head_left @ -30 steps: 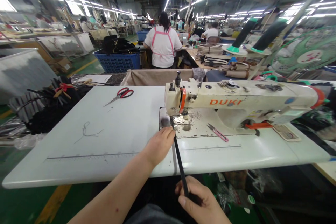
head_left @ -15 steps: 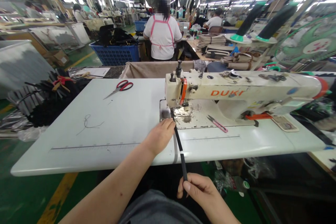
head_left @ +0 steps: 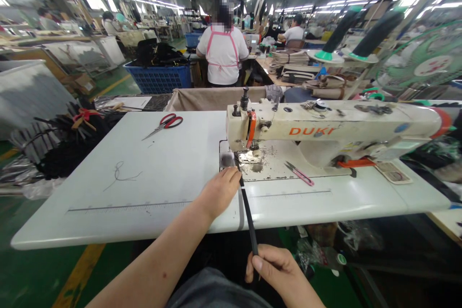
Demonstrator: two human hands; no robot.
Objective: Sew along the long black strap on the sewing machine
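A narrow black strap (head_left: 249,214) runs from under the needle area of the sewing machine (head_left: 288,125) down over the table's front edge. It bears a small white mark close to my left hand (head_left: 224,190). That hand lies on the table just before the machine's plate, fingers together against the strap; its fingertips are partly hidden. Below the table edge, my right hand (head_left: 272,267) pinches the strap between thumb and fingers.
Red-handled scissors (head_left: 166,124) and a loose thread (head_left: 121,173) lie on the white table (head_left: 173,159). Pink thread snips (head_left: 300,173) rest right of the needle. Black bundles (head_left: 57,139) stand at left; a person in a pink-strapped apron (head_left: 223,55) faces away beyond.
The strap has fed toward the needle, its white mark moving from below my left hand up beside the fingers. My left hand stays nearly in place; my right still pinches the strap.
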